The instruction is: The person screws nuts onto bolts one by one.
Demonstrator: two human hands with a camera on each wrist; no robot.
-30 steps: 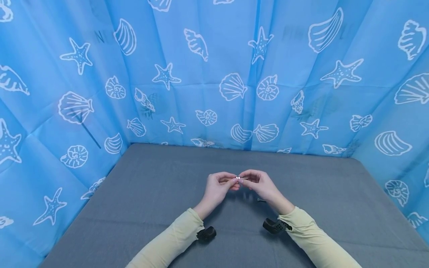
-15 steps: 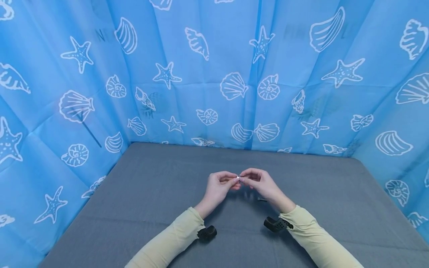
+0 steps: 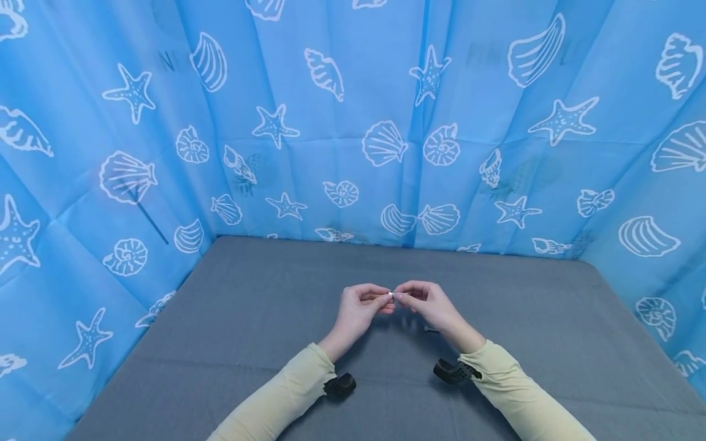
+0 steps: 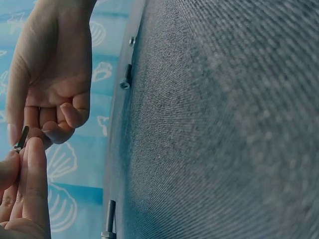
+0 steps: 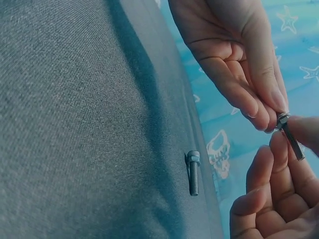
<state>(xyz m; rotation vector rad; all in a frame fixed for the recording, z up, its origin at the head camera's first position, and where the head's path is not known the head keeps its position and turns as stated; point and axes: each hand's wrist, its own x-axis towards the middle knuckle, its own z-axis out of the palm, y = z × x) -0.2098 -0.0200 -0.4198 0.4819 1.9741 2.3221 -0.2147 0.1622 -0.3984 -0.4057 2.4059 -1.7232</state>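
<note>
Over the middle of the grey table (image 3: 248, 318) my two hands meet fingertip to fingertip. Between them is a small silver bolt (image 3: 391, 295). My left hand (image 3: 382, 299) pinches its silver end piece (image 5: 283, 119), and my right hand (image 3: 405, 297) pinches the threaded shaft (image 5: 295, 144). In the left wrist view the bolt (image 4: 20, 139) sticks out from between my left thumb and forefinger (image 4: 35, 169). Both hands are lifted off the cloth.
A spare bolt (image 3: 430, 329) (image 5: 193, 172) lies on the table just behind my right wrist. More bolts (image 4: 125, 78) (image 4: 108, 221) lie on the cloth. A blue seashell curtain (image 3: 353, 122) walls in the back and both sides.
The fingertips have drawn a little closer, so less of the bolt's shaft shows between them. The hands stay in the same spot.
</note>
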